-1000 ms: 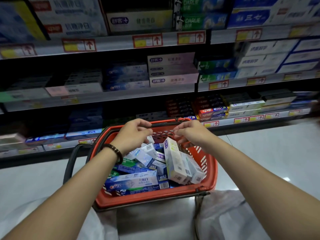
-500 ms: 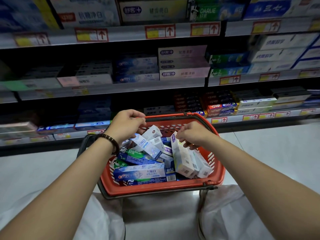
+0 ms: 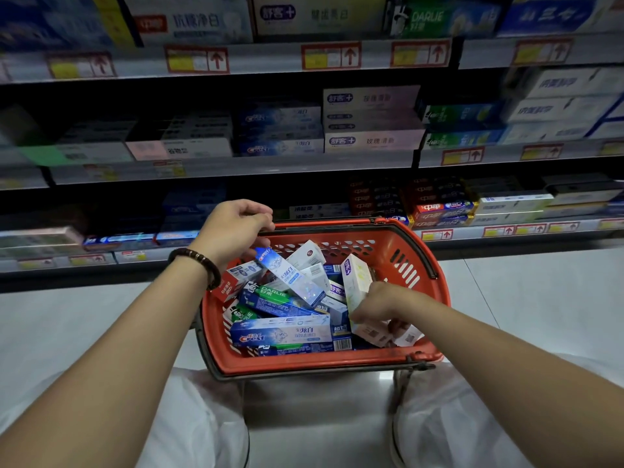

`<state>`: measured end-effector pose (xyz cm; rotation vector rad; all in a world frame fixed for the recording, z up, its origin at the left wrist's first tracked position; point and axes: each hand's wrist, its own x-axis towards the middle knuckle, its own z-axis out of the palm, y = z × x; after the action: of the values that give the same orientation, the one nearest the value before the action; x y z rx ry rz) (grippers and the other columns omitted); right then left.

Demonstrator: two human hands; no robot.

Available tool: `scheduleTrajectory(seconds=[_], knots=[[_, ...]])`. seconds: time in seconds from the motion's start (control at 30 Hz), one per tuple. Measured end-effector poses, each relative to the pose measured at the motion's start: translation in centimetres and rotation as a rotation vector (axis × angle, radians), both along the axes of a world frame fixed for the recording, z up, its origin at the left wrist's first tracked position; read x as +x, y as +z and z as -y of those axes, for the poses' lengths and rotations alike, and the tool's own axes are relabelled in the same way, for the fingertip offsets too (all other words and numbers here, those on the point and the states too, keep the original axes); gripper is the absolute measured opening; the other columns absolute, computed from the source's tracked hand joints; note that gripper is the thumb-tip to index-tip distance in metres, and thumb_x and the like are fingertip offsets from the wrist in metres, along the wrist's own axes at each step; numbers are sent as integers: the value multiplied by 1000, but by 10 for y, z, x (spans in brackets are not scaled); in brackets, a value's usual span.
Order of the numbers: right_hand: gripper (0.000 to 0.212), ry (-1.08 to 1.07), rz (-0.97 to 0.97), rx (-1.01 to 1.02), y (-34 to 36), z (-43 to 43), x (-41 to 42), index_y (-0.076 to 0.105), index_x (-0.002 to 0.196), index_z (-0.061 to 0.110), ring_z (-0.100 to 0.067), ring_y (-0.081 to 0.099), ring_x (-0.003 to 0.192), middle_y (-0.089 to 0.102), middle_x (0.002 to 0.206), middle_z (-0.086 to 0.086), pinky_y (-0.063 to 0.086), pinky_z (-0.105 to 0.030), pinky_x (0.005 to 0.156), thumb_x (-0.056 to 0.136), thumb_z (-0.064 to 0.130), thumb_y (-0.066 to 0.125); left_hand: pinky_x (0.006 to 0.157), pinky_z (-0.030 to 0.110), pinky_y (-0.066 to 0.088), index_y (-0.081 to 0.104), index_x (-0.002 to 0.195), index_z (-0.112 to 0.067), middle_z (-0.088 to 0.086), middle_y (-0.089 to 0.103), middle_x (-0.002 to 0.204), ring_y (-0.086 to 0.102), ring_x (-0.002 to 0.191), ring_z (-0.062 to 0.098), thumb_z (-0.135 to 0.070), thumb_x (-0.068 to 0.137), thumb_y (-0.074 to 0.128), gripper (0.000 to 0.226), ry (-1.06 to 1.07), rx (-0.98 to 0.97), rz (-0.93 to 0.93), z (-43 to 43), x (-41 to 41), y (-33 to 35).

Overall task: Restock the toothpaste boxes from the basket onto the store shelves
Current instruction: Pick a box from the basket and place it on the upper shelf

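Note:
A red basket [image 3: 417,265] full of toothpaste boxes sits in front of my knees, its black handle [image 3: 337,221] folded down on the far rim. My left hand [image 3: 233,231] is at the far left corner of the rim, with its curled fingers pinching the end of the handle. A blue and white Crest box [image 3: 290,276] pokes up just below it. My right hand [image 3: 378,304] reaches into the right side of the basket and grips an upright pale box [image 3: 354,278]. A long Crest box [image 3: 280,334] and a green Darlie box [image 3: 270,295] lie flat.
Store shelves [image 3: 236,170] with price tags run across the back, stocked with toothpaste boxes on three levels. Pale pink boxes [image 3: 371,140] are stacked on the middle shelf and red ones [image 3: 442,211] on the low shelf. A pale tiled floor [image 3: 540,292] lies on both sides.
My right hand has left the far rim and dropped into the basket's right side, closing round the pale upright box. My left hand stays at the rim. The view has shifted slightly.

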<state>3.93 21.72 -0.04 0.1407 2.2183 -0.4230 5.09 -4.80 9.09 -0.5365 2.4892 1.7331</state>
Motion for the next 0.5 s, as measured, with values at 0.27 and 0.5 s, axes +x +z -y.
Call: scheduleTrajectory(seconds=[0.27, 0.5], knots=[[63, -118, 27, -67, -11, -1, 2, 39, 136, 9, -35, 77, 92, 66, 109, -19, 66, -54, 81, 91, 28, 79, 60, 27, 54, 70, 111, -26, -3, 78, 102, 78, 88, 22, -21, 101, 62, 13, -2, -10, -9, 4, 1, 4], [54, -146, 27, -122, -16, -3, 0, 44, 128, 5, -40, 77, 93, 67, 106, -23, 65, -56, 82, 93, 26, 79, 60, 26, 53, 70, 112, -26, -4, 78, 103, 78, 88, 20, -23, 103, 62, 13, -1, -20, -20, 4, 2, 6]])
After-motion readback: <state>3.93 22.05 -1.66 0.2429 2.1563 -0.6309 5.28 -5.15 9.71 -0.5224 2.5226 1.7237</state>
